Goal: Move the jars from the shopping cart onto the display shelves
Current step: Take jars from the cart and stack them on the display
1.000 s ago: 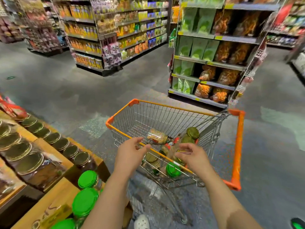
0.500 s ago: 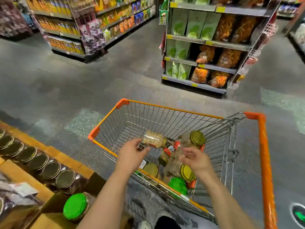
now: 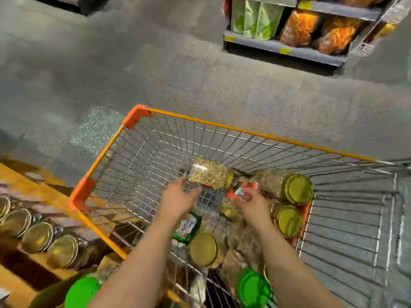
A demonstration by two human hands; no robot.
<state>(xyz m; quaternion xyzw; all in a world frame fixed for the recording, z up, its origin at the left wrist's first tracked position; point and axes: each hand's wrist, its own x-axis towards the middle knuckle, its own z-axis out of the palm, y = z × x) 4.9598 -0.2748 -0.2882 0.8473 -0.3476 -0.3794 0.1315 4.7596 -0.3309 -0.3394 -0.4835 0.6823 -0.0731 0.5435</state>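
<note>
Head view: both hands reach into the cart [image 3: 262, 135], fingers spread loose, holding nothing. Left hand [image 3: 178, 200] is beside the nut jar [image 3: 211, 173] at 12 o'clock; right hand [image 3: 251, 203] is near gold-lid jars [image 3: 298, 189] at 2 o'clock.

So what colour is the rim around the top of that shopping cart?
Orange: the cart's rim is orange with chunkier orange corner pieces, above bare metal wire. The head view shows it clearly.
</note>
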